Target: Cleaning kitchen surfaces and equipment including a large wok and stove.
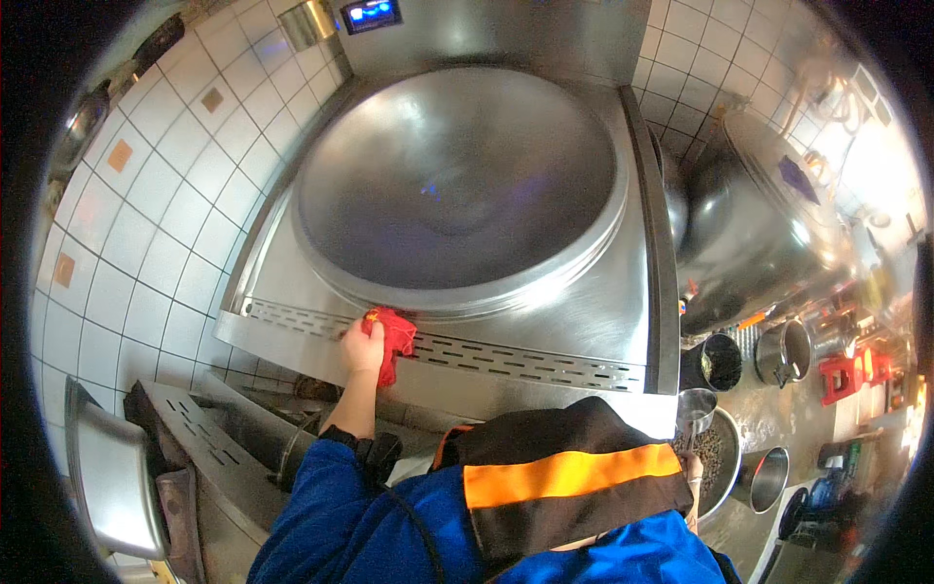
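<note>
My left hand grips a bunched red cloth and presses it on the front edge of a steel cooktop, over its slotted strip. Just beyond the cloth rises the rim of a large, wide metal wok, its bowl bare. Far to the right, my right hand is partly hidden behind my apron. It is closed at the handle of a metal dipper, above a wide metal bowl of small dark pieces.
A large steel vessel stands right of the cooktop. Beside it are a dark pot, a metal pot and an open metal container. A tiled wall and a metal pan are on the left.
</note>
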### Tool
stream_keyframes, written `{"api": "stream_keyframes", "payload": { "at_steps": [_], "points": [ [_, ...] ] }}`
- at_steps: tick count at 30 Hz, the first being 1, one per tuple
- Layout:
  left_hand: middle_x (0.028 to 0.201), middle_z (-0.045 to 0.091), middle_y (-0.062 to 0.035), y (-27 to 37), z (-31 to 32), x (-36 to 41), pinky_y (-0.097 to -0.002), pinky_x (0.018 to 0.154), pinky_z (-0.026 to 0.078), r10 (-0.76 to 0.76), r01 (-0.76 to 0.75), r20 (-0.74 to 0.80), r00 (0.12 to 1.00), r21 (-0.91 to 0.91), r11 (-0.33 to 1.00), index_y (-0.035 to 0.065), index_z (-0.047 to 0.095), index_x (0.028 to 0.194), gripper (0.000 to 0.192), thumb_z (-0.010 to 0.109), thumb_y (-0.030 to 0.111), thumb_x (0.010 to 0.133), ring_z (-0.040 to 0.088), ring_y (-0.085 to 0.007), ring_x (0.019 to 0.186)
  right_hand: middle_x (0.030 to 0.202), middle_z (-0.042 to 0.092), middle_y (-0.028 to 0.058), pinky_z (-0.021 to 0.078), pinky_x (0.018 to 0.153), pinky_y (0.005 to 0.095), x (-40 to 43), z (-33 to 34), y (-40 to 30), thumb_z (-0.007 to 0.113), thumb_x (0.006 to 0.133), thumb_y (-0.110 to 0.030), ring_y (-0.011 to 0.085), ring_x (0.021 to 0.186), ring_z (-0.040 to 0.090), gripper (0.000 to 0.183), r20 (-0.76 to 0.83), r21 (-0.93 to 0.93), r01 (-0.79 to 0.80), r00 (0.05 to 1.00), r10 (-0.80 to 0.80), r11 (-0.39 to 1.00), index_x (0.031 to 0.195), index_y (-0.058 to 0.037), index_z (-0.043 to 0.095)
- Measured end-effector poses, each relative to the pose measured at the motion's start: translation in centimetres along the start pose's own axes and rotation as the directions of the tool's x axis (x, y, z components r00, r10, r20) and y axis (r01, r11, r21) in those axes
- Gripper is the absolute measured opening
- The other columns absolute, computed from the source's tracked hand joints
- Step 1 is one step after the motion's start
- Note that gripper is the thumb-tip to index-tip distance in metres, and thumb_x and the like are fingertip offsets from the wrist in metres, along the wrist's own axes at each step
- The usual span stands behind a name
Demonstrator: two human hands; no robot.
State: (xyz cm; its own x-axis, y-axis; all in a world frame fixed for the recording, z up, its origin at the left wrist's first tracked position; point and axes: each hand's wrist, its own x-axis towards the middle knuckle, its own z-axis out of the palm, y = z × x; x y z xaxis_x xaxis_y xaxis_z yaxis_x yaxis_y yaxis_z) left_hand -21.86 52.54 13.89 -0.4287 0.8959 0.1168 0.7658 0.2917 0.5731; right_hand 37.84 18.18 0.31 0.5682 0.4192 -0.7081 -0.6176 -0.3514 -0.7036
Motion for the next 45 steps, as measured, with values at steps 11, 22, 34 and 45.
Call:
{"api": "stream_keyframes", "payload": {
  "at_steps": [11,22,34,45],
  "points": [
    [0.075,0.057,-0.0201,0.0,0.4,-0.2,-0.0405,0.065,0.043,0.039,-0.040,-0.022,0.999,-0.063,0.997,0.0044,0.057,0.082,0.031,0.053,0.031,0.068,0.054,-0.0363,0.071,0.074,0.060,0.0111,0.0448,0.056,0.0345,3.2,-2.9,5.1,0.056,0.061,-0.007,0.0241,0.064,0.058,0.046,-0.078,-0.656,0.402,0.806,-0.587,0.639,0.106,-0.0051,0.048],
    [0.076,0.057,-0.0203,-0.5,-0.1,-0.9,-0.0383,0.064,0.043,0.056,-0.064,-0.108,0.993,-0.073,0.995,0.0012,0.058,0.084,0.031,0.057,0.027,0.066,0.055,-0.0352,0.071,0.115,0.046,0.0161,0.0410,0.078,0.0311,-6.4,12.4,-13.6,0.049,0.063,0.001,0.0239,0.091,0.053,0.069,0.223,-0.654,0.731,0.434,-0.873,0.196,0.127,-0.0075,0.026],
    [0.071,0.056,-0.0200,-0.8,1.5,-0.6,-0.0404,0.062,0.042,0.195,-0.253,-0.260,0.946,-0.212,0.944,-0.0038,0.056,0.076,0.028,0.063,0.020,0.062,0.053,-0.0356,0.068,0.112,0.048,0.0150,0.0429,0.076,0.0254,3.2,39.7,-24.5,0.048,0.077,-0.005,0.0188,0.090,0.053,0.050,0.855,-0.338,0.941,0.316,-0.411,0.020,0.124,-0.0051,0.032],
    [0.068,0.053,-0.0163,-1.0,-0.5,-1.4,-0.0386,0.057,0.039,0.195,-0.227,-0.165,0.967,-0.211,0.951,-0.0013,0.052,0.071,0.021,0.061,0.014,0.061,0.049,-0.0347,0.064,0.112,0.047,0.0164,0.0386,0.086,0.0370,1.3,62.2,-21.5,0.043,0.078,-0.012,0.0288,0.102,0.048,0.039,0.649,-0.723,0.529,0.740,-0.174,-0.445,0.116,-0.0064,0.041]
  ]
}}
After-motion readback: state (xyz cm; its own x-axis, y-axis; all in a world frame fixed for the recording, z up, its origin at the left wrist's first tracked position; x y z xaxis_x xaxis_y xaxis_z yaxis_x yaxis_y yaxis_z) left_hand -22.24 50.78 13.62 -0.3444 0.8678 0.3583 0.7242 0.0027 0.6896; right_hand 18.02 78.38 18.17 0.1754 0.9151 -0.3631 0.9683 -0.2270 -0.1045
